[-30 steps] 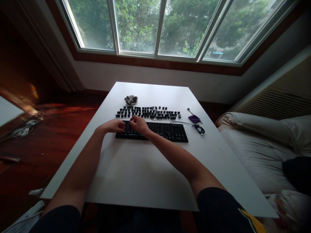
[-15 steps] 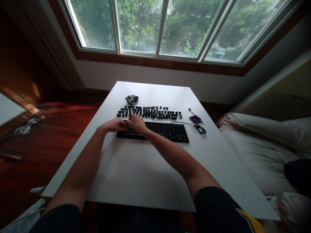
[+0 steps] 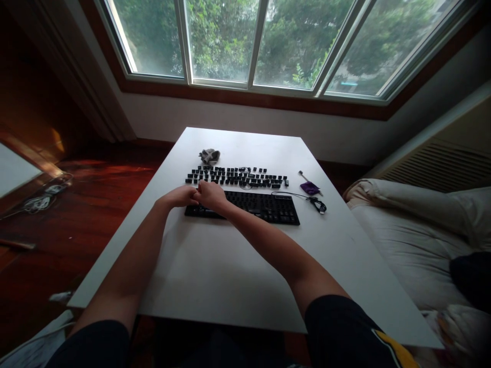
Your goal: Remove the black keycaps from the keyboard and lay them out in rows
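Note:
A black keyboard [image 3: 264, 208] lies flat across the white table [image 3: 238, 271]. Over its left end my left hand [image 3: 183, 196] and my right hand [image 3: 212, 195] meet, fingertips touching or nearly so. Both are closed, with fingers bent inward. Whatever is between them is too small or hidden to make out. The keyboard's left part is covered by the hands. Just beyond it, loose black keycaps [image 3: 233, 177] are laid out in rows, the nearest ones close to my right hand.
A crumpled grey cloth [image 3: 209, 156] lies behind the keycaps. On the right are a purple cloth or pouch [image 3: 310, 188], a thin stick-like tool [image 3: 303, 177] and the coiled black cable [image 3: 318, 205]. A pale sofa [image 3: 406, 240] stands along the table's right side, and a window [image 3: 218, 41] is ahead.
My right hand has shifted slightly left and closed in against my left hand, its fingers more curled. The keyboard and the keycap rows stay in place.

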Available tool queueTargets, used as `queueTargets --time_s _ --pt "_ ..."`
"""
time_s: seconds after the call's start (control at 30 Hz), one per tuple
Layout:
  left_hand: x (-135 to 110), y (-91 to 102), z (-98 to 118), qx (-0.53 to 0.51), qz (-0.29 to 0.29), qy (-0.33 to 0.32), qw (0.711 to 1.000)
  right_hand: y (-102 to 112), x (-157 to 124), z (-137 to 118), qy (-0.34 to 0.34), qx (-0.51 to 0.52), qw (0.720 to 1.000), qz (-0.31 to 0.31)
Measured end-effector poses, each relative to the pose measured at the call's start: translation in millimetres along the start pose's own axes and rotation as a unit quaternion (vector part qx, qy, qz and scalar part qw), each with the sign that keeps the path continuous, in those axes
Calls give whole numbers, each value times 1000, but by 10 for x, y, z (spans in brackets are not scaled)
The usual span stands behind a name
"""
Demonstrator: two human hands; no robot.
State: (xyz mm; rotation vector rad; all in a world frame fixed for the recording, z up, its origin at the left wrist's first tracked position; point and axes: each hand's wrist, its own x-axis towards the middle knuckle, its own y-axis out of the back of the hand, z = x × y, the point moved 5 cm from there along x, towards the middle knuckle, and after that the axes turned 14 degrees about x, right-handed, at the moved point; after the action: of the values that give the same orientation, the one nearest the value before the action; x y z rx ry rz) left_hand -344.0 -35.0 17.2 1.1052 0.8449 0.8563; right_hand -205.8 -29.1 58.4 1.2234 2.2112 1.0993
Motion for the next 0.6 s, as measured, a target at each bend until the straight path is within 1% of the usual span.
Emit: queueTargets --time_s 0.07,0.2,0.27,0.33,0.4,0.47,0.6 --pt "-3 5 12 4 -3 0 1000 -1 -56 7 12 15 1000 2" --pt "4 15 30 21 -4 12 1000 -10 -196 41 100 67 993 10" --pt "9 11 43 20 -8 11 1000 -12 -255 89 130 86 988 15" --pt "11 5 54 20 -17 9 1000 -20 -281 147 140 102 985 7" --pt "9 6 59 21 -23 13 999 -33 -281 192 140 115 983 -12" --pt "3 14 66 21 -25 15 999 -38 -278 222 136 129 982 -18" --pt "-8 26 79 11 -25 9 1000 -46 -323 268 122 161 979 15"
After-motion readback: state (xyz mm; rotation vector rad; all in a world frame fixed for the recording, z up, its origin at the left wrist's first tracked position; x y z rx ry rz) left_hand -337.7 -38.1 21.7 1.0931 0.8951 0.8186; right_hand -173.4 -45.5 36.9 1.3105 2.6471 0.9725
